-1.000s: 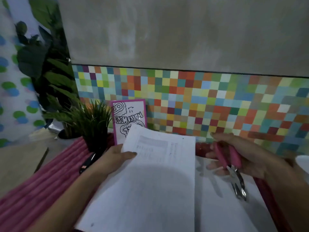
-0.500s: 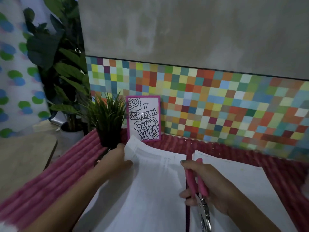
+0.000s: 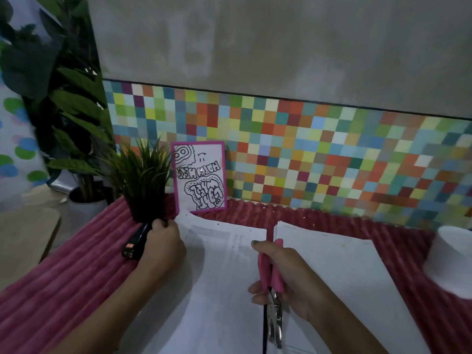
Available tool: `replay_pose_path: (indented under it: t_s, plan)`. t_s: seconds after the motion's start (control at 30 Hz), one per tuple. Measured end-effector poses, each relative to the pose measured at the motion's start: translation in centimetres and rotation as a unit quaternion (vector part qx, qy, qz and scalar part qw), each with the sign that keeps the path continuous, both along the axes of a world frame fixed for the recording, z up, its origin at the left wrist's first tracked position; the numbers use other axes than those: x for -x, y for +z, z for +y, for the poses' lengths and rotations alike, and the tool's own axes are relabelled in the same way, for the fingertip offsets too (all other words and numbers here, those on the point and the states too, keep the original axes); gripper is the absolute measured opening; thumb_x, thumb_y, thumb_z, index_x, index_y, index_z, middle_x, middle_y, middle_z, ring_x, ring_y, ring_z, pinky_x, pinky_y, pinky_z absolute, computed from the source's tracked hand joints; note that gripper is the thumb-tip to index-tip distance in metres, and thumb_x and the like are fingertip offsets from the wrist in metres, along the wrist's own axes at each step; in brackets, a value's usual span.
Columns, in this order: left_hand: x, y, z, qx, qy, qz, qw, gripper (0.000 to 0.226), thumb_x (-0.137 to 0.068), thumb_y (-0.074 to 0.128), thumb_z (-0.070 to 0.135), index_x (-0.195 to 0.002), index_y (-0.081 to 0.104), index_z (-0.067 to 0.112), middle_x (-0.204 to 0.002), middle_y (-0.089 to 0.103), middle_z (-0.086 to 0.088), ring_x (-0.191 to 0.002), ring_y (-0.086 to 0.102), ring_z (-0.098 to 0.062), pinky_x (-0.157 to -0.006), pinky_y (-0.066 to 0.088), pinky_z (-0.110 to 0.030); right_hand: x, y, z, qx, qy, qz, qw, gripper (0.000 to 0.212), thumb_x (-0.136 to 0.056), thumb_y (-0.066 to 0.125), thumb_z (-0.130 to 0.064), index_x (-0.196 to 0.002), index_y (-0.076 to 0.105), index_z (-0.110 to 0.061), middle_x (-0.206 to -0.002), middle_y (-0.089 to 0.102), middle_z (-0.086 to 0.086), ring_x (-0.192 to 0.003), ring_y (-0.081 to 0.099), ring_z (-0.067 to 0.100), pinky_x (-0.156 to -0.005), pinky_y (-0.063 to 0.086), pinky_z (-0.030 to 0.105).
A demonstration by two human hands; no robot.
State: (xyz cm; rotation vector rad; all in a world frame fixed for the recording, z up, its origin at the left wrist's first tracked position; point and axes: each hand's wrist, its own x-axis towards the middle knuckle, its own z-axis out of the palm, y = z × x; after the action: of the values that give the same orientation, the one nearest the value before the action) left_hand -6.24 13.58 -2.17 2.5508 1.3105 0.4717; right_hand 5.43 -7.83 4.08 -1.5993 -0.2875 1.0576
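Two white paper stacks lie side by side on a pink ribbed mat: a left stack (image 3: 219, 282) and a right stack (image 3: 344, 277). My right hand (image 3: 288, 279) grips a pink-handled hole punch (image 3: 271, 273) over the gap between them, its metal head (image 3: 275, 319) pointing toward me. My left hand (image 3: 163, 242) is off the left stack's far left corner. Its fingers curl over the far end of a black stapler (image 3: 135, 242) that lies on the mat.
A small grass plant in a dark pot (image 3: 143, 185) stands just behind the stapler, beside a pink-framed drawing (image 3: 199, 177) leaning on the colourful tiled wall. A white cup (image 3: 452, 261) sits at the right. A large leafy plant (image 3: 63, 111) stands at the left.
My left hand let go of the left sheets, which now lie flat, and moved left onto the stapler. My right hand brought the punch leftward to the gap between the stacks.
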Motion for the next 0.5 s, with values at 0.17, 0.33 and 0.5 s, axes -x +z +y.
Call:
replay_pose_path:
  t_s: [0.17, 0.33, 0.5]
  plan:
    - [0.1, -0.1, -0.5, -0.051, 0.009, 0.044, 0.998, 0.027, -0.083, 0.042, 0.001, -0.105, 0.055, -0.009, -0.1, 0.055, -0.025, -0.082, 0.054, -0.041, -0.071, 0.043, -0.043, -0.3, 0.3, -0.2, -0.004, 0.004, -0.006, 1.0, 0.055, -0.083, 0.071, -0.034, -0.124, 0.045, -0.007, -0.11, 0.058, 0.025, -0.057, 0.069, 0.029, -0.056, 0.059, 0.04]
    - [-1.7, 2.5, -3.3, -0.192, 0.017, 0.103, 0.976, 0.031, -0.079, 0.039, -0.001, -0.099, 0.062, -0.009, -0.093, 0.06, -0.028, -0.083, 0.055, -0.04, -0.072, 0.048, -0.047, -3.0, 2.5, -2.9, -0.04, -0.028, -0.067, 0.997, 0.039, -0.085, 0.069, -0.037, -0.109, 0.059, -0.007, -0.086, 0.067, 0.015, -0.059, 0.069, 0.029, -0.056, 0.058, 0.038]
    - [-9.2, 5.7, -8.0, -0.07, -0.126, -0.093, 0.985, 0.02, -0.094, 0.049, 0.01, -0.108, 0.064, 0.006, -0.105, 0.06, -0.009, -0.099, 0.056, -0.024, -0.083, 0.047, -0.032, -9.8, 4.8, -5.5, 0.009, -0.049, -0.243, 0.969, 0.026, -0.084, 0.067, -0.03, -0.099, 0.067, -0.009, -0.089, 0.074, 0.011, -0.051, 0.058, 0.022, -0.046, 0.042, 0.025]
